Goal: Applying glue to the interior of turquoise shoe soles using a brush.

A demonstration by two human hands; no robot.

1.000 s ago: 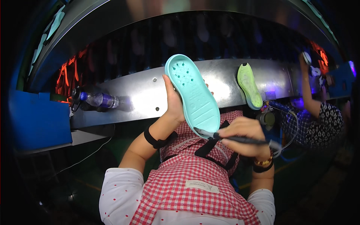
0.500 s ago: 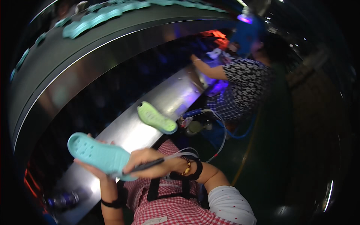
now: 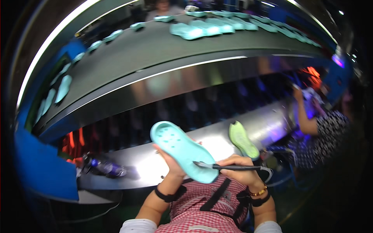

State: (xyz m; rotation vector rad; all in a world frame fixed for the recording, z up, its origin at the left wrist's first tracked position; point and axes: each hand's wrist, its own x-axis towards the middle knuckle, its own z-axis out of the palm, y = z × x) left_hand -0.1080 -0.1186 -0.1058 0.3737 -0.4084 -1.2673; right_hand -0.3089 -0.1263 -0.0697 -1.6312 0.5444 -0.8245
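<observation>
A turquoise shoe sole (image 3: 186, 149) with a cluster of small holes at its far end lies tilted across my left hand (image 3: 173, 165), whose fingers hold it from beneath and along its edges. My right hand (image 3: 241, 171) grips a black-handled brush (image 3: 233, 167), with a pale tube at its rear end. The brush tip rests on or just over the near half of the sole; contact is hard to tell. To the right, on the metal bench, lies a lime-green sole (image 3: 241, 138) with a bluish edge.
A shiny metal bench (image 3: 147, 158) runs across in front of me. A dark bottle (image 3: 103, 165) lies at its left. Beyond it, a dark conveyor belt (image 3: 147, 58) carries several turquoise soles (image 3: 204, 29). A co-worker in a patterned top (image 3: 330, 126) sits at the right.
My view has swung to the right-hand side less, showing more of the belt. The sole and both hands appear farther right. The brush tip now shows over the sole's near half.
</observation>
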